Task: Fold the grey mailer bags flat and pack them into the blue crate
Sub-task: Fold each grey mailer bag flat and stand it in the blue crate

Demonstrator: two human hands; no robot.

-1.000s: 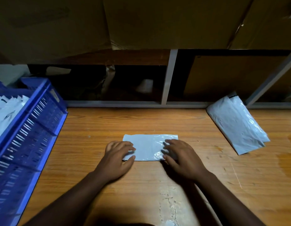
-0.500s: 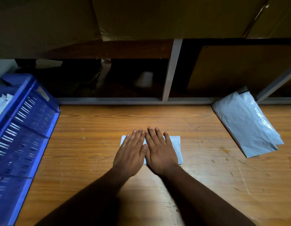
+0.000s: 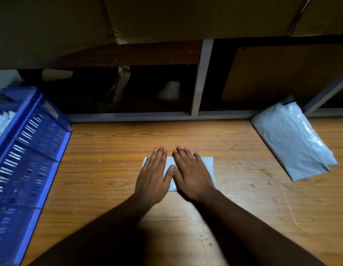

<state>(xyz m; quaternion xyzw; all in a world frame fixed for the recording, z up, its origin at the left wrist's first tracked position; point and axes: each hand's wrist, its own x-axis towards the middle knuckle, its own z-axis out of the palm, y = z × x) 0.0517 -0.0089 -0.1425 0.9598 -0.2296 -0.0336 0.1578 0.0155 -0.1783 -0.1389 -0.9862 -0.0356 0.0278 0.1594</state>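
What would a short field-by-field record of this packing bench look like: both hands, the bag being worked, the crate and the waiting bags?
left hand: flat, fingers straight, pressing the folded mailer bag
right hand: flat beside the left, pressing the same bag
folded mailer bag: grey, lying on the wooden table, mostly covered by the hands
blue crate: at the table's left edge, pale bags inside
unfolded mailer bags: stacked at the far right of the table
stage: flattening, not yet packed

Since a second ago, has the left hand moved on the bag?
Yes. The left hand slid from the folded bag's left edge toward its middle, and now lies flat beside the right hand.
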